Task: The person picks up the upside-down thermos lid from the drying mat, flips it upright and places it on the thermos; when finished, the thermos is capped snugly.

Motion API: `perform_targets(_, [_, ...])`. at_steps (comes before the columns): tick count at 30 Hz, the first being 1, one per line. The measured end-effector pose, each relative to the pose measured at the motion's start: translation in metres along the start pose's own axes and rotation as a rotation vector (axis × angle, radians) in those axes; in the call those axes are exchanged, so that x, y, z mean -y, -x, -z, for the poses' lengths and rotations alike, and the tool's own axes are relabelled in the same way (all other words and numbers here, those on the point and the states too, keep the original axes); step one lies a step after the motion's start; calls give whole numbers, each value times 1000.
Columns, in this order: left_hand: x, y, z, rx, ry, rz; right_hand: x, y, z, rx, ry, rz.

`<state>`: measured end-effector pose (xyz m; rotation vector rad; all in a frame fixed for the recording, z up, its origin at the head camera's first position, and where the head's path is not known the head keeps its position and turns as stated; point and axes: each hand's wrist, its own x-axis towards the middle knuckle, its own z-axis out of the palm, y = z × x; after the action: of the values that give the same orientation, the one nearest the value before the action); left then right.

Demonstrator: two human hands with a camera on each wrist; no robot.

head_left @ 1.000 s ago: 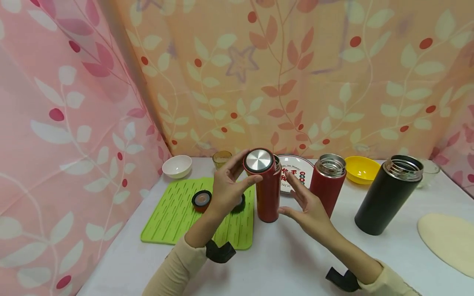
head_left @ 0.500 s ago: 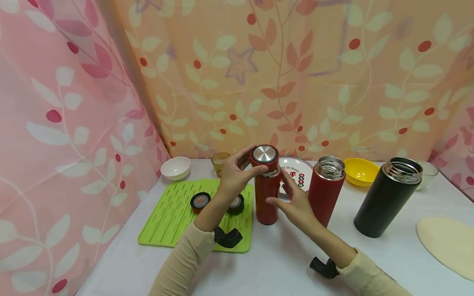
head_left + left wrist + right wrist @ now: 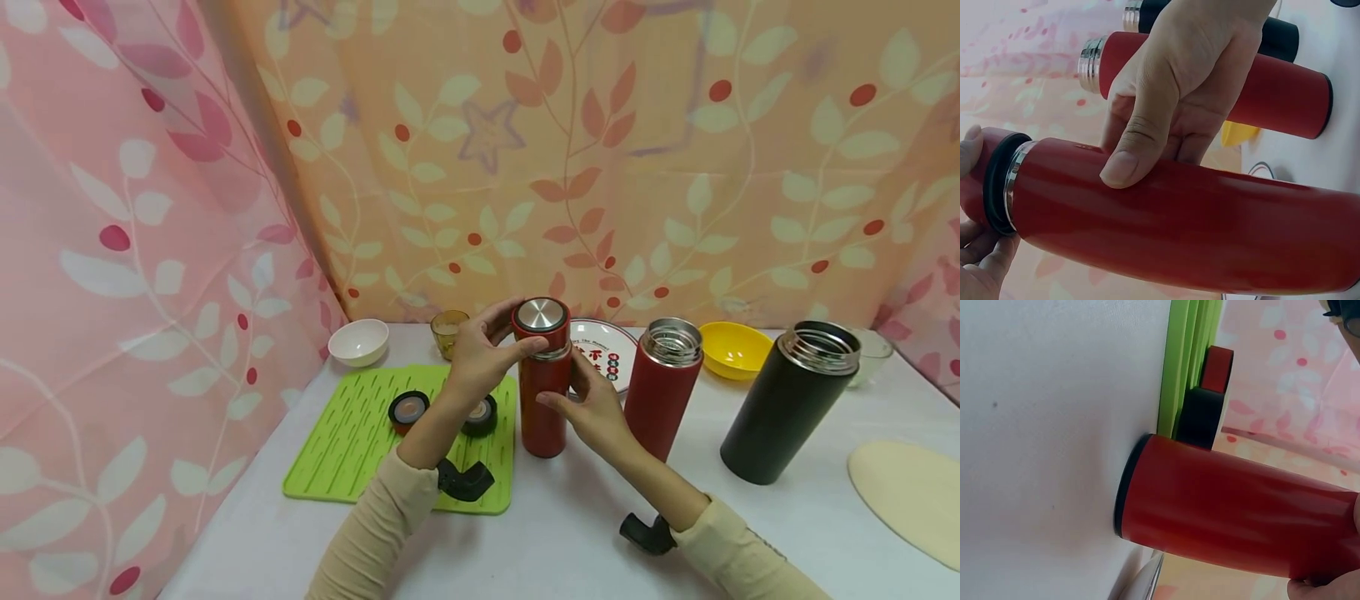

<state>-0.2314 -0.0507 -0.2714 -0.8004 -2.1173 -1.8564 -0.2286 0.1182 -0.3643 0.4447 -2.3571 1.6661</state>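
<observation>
In the head view a slim red thermos bottle (image 3: pixel 543 421) stands upright on the table. On its mouth sits a red lid (image 3: pixel 542 321) with a silver top. My left hand (image 3: pixel 480 358) grips this lid, thumb across its front. Around the upper body of the bottle, my right hand (image 3: pixel 596 408) holds on from the right side. A narrow silver band of the neck shows below the lid's black rim (image 3: pixel 997 181) in the left wrist view. The right wrist view shows the bottle's black base (image 3: pixel 1132 487) against the table.
Two lids (image 3: pixel 409 408) lie on a green mat (image 3: pixel 337 467). A lidless red bottle (image 3: pixel 662 392) and a lidless black bottle (image 3: pixel 783 408) stand right. Behind are a white bowl (image 3: pixel 358 343), an amber glass (image 3: pixel 448 333), a printed plate (image 3: pixel 615 342) and a yellow bowl (image 3: pixel 735 350).
The left hand has brought the lid rightward from in front of the bottle onto its mouth. The right hand has moved in from beside the bottle and taken hold of its body.
</observation>
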Motion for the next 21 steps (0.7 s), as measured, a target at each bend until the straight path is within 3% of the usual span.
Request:
perform_targets(8, [-3, 0, -3, -17, -71, -50, -1, 0, 0, -7, -15, 21])
perform_targets(21, [0, 2, -11, -83, -76, -30, 1, 0, 1, 4, -18, 7])
